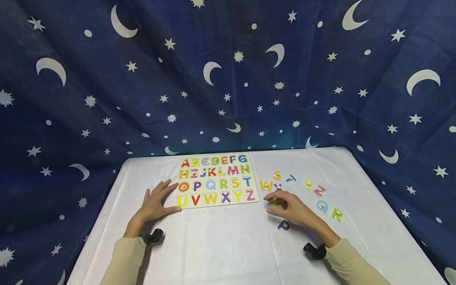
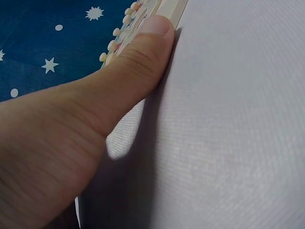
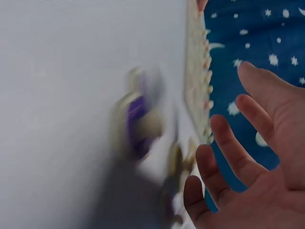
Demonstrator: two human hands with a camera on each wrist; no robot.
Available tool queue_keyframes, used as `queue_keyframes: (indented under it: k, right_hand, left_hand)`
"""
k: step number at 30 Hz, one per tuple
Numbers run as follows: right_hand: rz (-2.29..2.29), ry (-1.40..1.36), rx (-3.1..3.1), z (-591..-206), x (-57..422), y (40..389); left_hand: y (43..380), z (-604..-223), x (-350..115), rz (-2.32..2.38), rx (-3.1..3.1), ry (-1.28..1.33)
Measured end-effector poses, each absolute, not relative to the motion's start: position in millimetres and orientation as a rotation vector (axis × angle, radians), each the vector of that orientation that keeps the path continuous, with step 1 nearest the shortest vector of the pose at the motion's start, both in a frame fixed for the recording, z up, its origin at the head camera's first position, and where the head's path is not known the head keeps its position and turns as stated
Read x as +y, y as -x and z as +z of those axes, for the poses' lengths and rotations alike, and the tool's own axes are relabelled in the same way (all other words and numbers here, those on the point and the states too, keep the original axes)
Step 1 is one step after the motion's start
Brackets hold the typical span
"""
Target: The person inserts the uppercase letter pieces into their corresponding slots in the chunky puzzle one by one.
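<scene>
A wooden alphabet puzzle board [image 1: 218,206] lies on the white table, with knobbed letters in its upper two rows and a knobbed orange O [image 1: 183,187] in the third. My left hand [image 1: 154,204] rests at the board's left edge, fingers spread; in the left wrist view the thumb [image 2: 143,55] presses its corner. My right hand [image 1: 295,208] hovers over loose letters right of the board, fingers loosely bent and apart, holding nothing. Just below it lies a purple P [image 1: 283,225], blurred in the right wrist view. Letters under the right hand are partly hidden.
Around the right hand lie a yellow W [image 1: 265,185], an orange S [image 1: 276,175], a blue T [image 1: 291,178], a yellow Y [image 1: 308,184], a pink Z [image 1: 319,190], a blue Q [image 1: 322,206] and a green R [image 1: 336,214]. A starry curtain [image 1: 228,114] stands behind the table.
</scene>
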State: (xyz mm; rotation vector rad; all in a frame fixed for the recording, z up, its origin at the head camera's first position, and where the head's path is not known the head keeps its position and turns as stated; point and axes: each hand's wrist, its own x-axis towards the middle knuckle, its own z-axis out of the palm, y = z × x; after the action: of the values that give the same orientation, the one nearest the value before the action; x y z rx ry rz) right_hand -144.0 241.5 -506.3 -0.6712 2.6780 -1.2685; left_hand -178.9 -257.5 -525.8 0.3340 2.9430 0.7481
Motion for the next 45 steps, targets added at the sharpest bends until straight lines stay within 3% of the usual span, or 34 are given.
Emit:
queue_keyframes:
  k: [8, 23, 37, 45]
  right_hand:
    - [-1.232, 0.709, 2.724, -522.9, 276.7, 117.0]
    - [-1.200, 0.609, 2.774, -530.2, 288.0, 108.4]
    - [-1.307, 0.617, 2.861, -536.8, 278.4, 102.3]
    - [-1.412, 0.689, 2.867, -523.6, 250.8, 121.2]
  left_hand:
    - [176.6, -525.3, -256.6, 0.771, 2.955, -0.349]
    - [177.3, -523.7, -255.0, 0.763, 2.950, -0.330]
    - [175.5, -524.4, -257.1, 0.776, 2.944, -0.342]
    - [175.3, -523.6, -256.9, 0.777, 2.947, -0.343]
